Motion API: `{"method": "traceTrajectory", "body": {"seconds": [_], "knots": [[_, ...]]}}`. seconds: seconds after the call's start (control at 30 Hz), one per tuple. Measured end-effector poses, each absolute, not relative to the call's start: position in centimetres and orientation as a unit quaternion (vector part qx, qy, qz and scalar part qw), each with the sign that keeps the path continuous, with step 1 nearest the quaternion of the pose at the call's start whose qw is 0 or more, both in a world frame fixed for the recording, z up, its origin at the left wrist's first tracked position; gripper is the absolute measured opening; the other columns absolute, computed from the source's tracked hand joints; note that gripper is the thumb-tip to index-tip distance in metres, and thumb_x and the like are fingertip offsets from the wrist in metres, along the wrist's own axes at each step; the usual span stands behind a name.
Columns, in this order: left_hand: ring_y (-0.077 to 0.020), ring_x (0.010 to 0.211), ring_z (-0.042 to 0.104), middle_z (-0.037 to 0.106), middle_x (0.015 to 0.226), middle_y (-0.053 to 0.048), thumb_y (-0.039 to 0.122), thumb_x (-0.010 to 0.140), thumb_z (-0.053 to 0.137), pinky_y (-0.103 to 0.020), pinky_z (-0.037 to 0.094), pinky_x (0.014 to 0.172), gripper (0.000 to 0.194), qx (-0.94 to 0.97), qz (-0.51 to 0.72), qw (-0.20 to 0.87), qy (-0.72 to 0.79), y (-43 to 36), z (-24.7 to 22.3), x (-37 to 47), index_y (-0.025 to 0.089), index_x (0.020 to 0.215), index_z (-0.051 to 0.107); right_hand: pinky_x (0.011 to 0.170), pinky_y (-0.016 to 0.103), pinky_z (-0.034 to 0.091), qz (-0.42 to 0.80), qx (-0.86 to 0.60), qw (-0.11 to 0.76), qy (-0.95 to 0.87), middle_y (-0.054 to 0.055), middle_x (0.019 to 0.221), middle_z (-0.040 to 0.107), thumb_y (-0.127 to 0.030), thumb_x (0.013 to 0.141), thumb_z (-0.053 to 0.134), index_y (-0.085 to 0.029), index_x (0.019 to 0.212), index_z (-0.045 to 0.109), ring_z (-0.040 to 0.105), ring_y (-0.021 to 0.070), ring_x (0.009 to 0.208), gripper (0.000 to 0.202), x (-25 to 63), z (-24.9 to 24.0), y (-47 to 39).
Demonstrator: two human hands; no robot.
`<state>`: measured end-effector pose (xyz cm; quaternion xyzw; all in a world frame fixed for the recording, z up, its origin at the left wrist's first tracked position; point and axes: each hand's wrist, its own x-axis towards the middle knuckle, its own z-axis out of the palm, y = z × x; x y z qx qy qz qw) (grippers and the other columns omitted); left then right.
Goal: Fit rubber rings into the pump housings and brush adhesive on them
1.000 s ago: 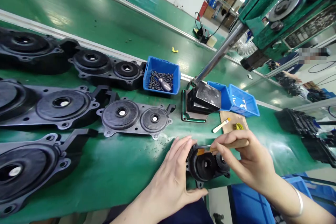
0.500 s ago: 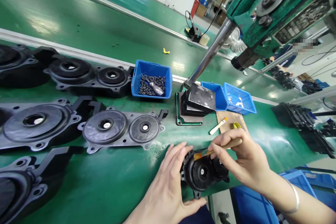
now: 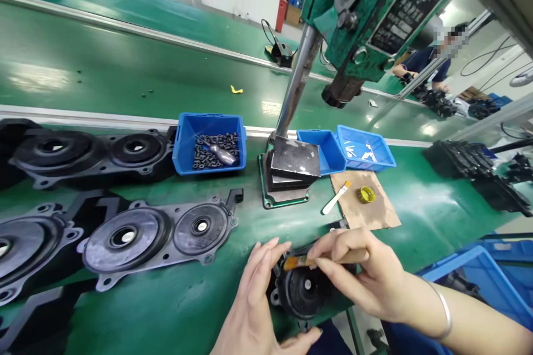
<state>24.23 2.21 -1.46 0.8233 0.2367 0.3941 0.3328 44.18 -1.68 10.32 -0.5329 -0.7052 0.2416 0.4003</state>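
Note:
My left hand grips the near black housing by its left side, fingers along the far edge and thumb at the near edge. Between the thumb and fingers of my right hand is a small brush. Its orange bristles touch the upper left rim of the housing's large round part. My right hand covers much of the housing's right end. A second brush, with a pale handle, lies beside a yellow cap-like cup on a piece of cardboard.
Several larger housings stand on the green bench at left. A blue bin holds small dark parts and a screwdriver-like tool. The green press rises behind my hands, with a blue tray at its right. A co-worker sits farther back.
The view has turned right, showing the cup and cardboard more fully. The brush tip has moved slightly left along the housing's rim. My left hand keeps its hold.

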Motion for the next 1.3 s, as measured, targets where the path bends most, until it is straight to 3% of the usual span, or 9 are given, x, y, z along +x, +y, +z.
{"method": "traceTrajectory", "body": {"seconds": [0.27,0.43,0.67,0.83,1.0,1.3], "knots": [[-0.0379,0.147,0.041,0.055,0.145,-0.021,0.025,0.072,0.087,-0.067,0.037,0.118,0.124,0.802,0.380,0.384,0.257,1.9,-1.5,24.4,0.020,0.163,0.002,0.062,0.021,0.060,0.157,-0.635,0.392,-0.646,-0.001,0.080,0.067,-0.013,0.097,0.061,-0.025,0.099,0.048,0.071,0.0124,0.066,0.018,46.4,10.4,-3.6],[-0.0375,0.148,0.040,0.055,0.143,-0.023,0.018,0.073,0.084,-0.069,0.033,0.119,0.122,0.797,0.378,0.399,0.250,2.1,-0.8,24.4,0.018,0.162,0.001,0.066,0.023,0.061,0.192,-0.601,0.464,-0.622,-0.001,0.083,0.067,-0.013,0.099,0.060,-0.026,0.102,0.047,0.072,0.0128,0.069,0.019,45.6,9.8,-2.3],[-0.0366,0.147,0.042,0.054,0.143,-0.023,0.024,0.076,0.084,-0.068,0.033,0.120,0.119,0.809,0.376,0.386,0.233,2.5,-0.8,24.2,0.019,0.162,0.001,0.064,0.021,0.059,0.160,-0.560,0.447,-0.679,0.002,0.086,0.068,-0.014,0.099,0.059,-0.024,0.103,0.046,0.072,0.0133,0.072,0.017,45.1,8.9,-2.3],[-0.0382,0.146,0.041,0.057,0.140,-0.022,0.021,0.069,0.086,-0.069,0.032,0.119,0.126,0.803,0.362,0.403,0.248,2.5,-0.9,24.3,0.019,0.162,0.002,0.063,0.022,0.058,0.128,-0.588,0.425,-0.676,0.000,0.079,0.065,-0.010,0.096,0.059,-0.024,0.100,0.047,0.069,0.0133,0.068,0.019,46.4,9.6,-4.2],[-0.0380,0.144,0.046,0.058,0.138,-0.020,0.025,0.072,0.084,-0.070,0.035,0.117,0.122,0.813,0.365,0.377,0.251,2.6,-0.7,24.4,0.021,0.163,0.002,0.072,0.024,0.061,0.144,-0.555,0.482,-0.662,0.003,0.089,0.068,-0.009,0.098,0.059,-0.024,0.105,0.045,0.073,0.0148,0.080,0.021,46.1,9.2,-3.6],[-0.0397,0.140,0.050,0.060,0.137,-0.020,0.035,0.075,0.082,-0.072,0.039,0.113,0.118,0.828,0.364,0.338,0.261,2.8,-1.3,24.5,0.021,0.162,0.004,0.062,0.026,0.059,0.137,-0.527,0.464,-0.699,0.002,0.080,0.066,-0.007,0.094,0.059,-0.023,0.102,0.047,0.068,0.0145,0.068,0.021,46.9,9.2,-5.0]]}}
